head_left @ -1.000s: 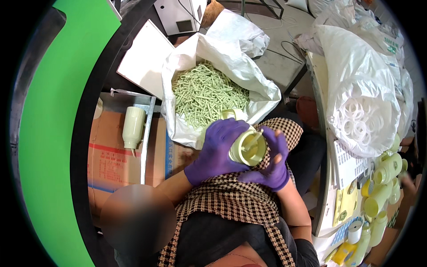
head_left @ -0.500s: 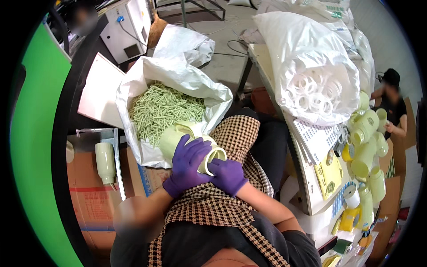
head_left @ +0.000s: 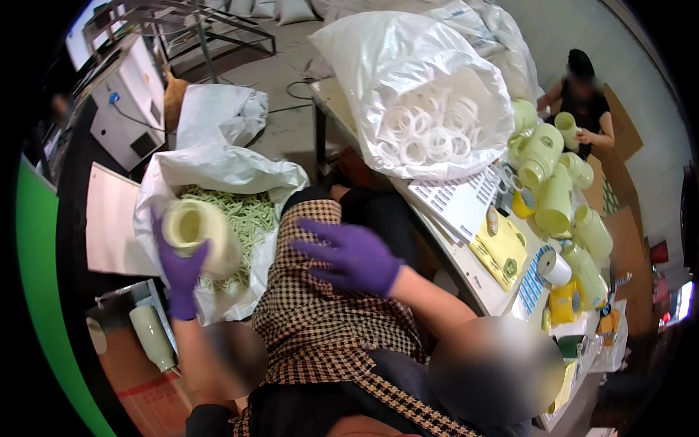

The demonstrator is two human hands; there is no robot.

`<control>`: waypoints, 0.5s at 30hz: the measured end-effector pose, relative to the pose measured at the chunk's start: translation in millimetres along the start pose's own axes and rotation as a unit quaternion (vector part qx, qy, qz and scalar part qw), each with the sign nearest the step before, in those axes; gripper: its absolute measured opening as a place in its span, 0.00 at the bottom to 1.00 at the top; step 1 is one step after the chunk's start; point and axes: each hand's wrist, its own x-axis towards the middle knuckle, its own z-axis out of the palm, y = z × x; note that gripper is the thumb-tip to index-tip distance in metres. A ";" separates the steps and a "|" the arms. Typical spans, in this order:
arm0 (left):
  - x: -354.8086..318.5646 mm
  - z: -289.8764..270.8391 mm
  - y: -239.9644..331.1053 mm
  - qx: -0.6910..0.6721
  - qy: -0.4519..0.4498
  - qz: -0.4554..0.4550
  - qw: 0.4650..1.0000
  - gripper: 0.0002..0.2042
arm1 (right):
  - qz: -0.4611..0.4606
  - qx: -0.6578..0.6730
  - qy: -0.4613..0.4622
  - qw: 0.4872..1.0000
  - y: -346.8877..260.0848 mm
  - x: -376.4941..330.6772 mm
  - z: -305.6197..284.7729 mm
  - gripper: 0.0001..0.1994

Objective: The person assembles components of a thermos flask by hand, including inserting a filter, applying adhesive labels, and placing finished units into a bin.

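Both of my hands wear purple gloves. My left hand [head_left: 182, 273] is closed around a pale green plastic jug [head_left: 224, 251], fingers on one side of its neck and thumb on the other. The jug is tilted, its round mouth facing up toward me. Beneath it lies a white sack [head_left: 251, 173] full of short pale green sticks [head_left: 251, 215]. My right hand [head_left: 353, 258] is open above the checked apron [head_left: 291, 298] on my lap, its fingers spread and nothing in them.
On the right-hand table [head_left: 437, 258] stand a clear bag [head_left: 371, 80] of white rings [head_left: 437, 135], printed sheets [head_left: 462, 200], yellow packets [head_left: 499, 244] and several pale green jugs [head_left: 555, 200]. Another pale green bottle [head_left: 151, 339] is at lower left. A person [head_left: 586, 109] works at far right.
My left hand has carried the jug left, over the sack, and turned its mouth upward. My right hand has left the jug and opened. The view has shifted to the right.
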 end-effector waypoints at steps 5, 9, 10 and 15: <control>25.4 -80.4 46.5 0.032 0.204 0.078 0.975 0.50 | 0.290 -0.302 0.277 0.865 59.1 -126.4 -124.6 0.15; 6.8 -56.5 51.0 0.252 0.111 0.188 0.943 0.47 | 0.444 -0.436 0.228 0.749 139.0 -211.3 -205.4 0.17; 4.2 -39.6 49.5 0.284 0.061 0.230 0.929 0.46 | 0.471 -0.447 0.202 0.733 156.4 -229.5 -215.1 0.18; -54.3 48.3 56.9 0.181 -0.064 0.225 0.955 0.53 | 0.556 -0.441 0.119 0.695 207.7 -265.5 -234.6 0.14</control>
